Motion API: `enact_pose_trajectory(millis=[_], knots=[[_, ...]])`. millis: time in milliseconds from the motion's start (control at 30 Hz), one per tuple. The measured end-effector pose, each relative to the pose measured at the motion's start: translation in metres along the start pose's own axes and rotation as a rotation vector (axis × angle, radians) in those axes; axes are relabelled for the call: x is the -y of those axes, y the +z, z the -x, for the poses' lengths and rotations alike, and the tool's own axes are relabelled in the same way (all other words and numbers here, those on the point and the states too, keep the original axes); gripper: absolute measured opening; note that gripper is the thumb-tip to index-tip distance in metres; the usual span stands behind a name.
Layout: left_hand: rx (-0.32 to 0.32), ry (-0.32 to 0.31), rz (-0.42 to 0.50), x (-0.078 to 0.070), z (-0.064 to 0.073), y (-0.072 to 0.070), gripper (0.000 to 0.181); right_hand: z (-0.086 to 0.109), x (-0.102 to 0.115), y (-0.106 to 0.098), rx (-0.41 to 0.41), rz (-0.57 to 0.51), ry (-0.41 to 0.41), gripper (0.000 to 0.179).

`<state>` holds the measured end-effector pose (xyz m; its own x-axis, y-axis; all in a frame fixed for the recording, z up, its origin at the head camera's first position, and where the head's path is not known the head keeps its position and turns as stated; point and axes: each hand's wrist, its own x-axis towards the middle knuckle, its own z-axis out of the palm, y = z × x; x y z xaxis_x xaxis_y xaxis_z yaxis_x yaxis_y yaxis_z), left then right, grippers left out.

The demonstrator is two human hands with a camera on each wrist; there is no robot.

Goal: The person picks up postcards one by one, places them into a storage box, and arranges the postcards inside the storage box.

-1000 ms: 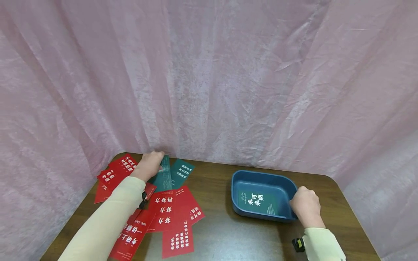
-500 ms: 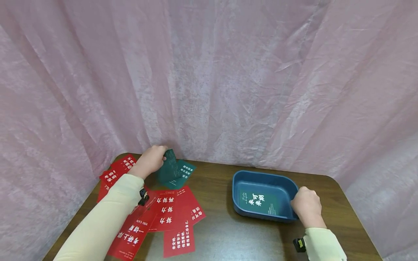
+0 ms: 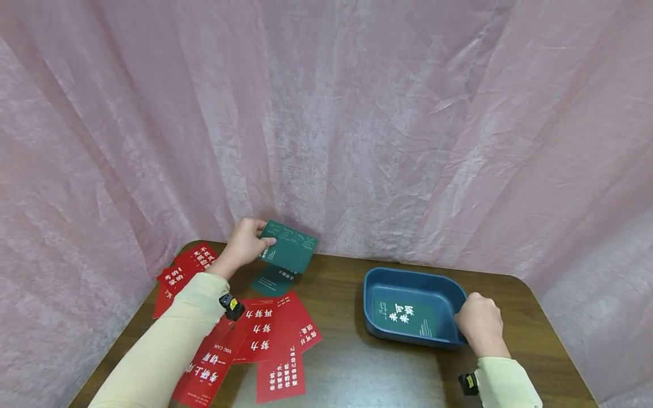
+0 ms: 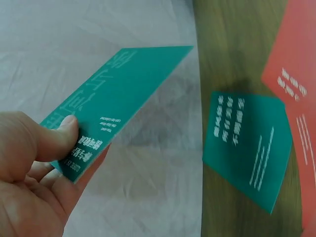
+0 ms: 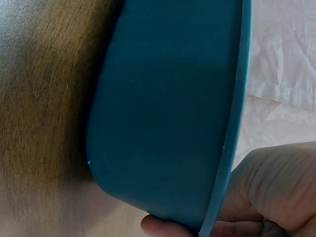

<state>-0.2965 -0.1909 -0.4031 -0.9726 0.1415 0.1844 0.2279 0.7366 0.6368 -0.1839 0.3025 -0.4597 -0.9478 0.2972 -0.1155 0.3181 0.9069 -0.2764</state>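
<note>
1. Currently, the blue tray [image 3: 408, 281], rectangular with rounded corners, rests on the wooden table [image 3: 367, 374]; 1 inner green card [image 3: 408, 318] with large white characters lies flat on its floor.
2. To the left of the tray and farther back than it, the left hand [image 3: 246, 242] pinches a held green card [image 4: 118, 94] up off the table. The thumb presses on the printed face and the fingers sit behind it, leaving no gap beyond the card itself; the card is tilted.
3. Left of the tray, lower than the held card, a loose green card [image 4: 244, 143] lies on the table, meeting a red card at its edge.
4. At the tray's right end, the right hand [image 3: 480, 323] is curled over the rim and grips it, with 1 digit against the outer wall; the other fingers are partly hidden.
5. Overlapping red cards [image 3: 280, 323] with white characters spread out left of the tray, some under the left sleeve [image 3: 168, 345].
6. Behind the tray hangs a pink curtain [image 3: 326, 124].
</note>
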Motion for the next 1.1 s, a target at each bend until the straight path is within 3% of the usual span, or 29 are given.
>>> enact_pose_trajectory(millis=[167, 333, 500, 767, 933, 1100], knots=[[0.036, -0.03, 0.209, -0.011, 0.001, 0.006, 0.024, 0.0, 0.0, 0.001, -0.009, 0.004, -0.003, 0.03], [-0.007, -0.047, 0.3, -0.028, 0.005, 0.012, 0.025, 0.001, 0.0, 0.0, -0.009, -0.002, -0.004, 0.026], [-0.051, -0.025, 0.408, -0.048, 0.009, 0.02, 0.012, 0.002, 0.0, 0.0, -0.016, -0.003, -0.006, 0.026], [-0.144, -0.023, 0.378, -0.078, 0.013, 0.04, 0.01, 0.003, 0.001, -0.001, -0.026, -0.006, -0.013, 0.024], [-0.106, -0.021, 0.481, -0.092, 0.018, 0.059, 0.048, 0.005, 0.003, -0.002, -0.024, -0.007, -0.009, 0.023], [-0.061, -0.022, 0.509, -0.103, 0.023, 0.08, 0.06, 0.005, 0.006, -0.002, -0.022, -0.01, -0.012, 0.023]])
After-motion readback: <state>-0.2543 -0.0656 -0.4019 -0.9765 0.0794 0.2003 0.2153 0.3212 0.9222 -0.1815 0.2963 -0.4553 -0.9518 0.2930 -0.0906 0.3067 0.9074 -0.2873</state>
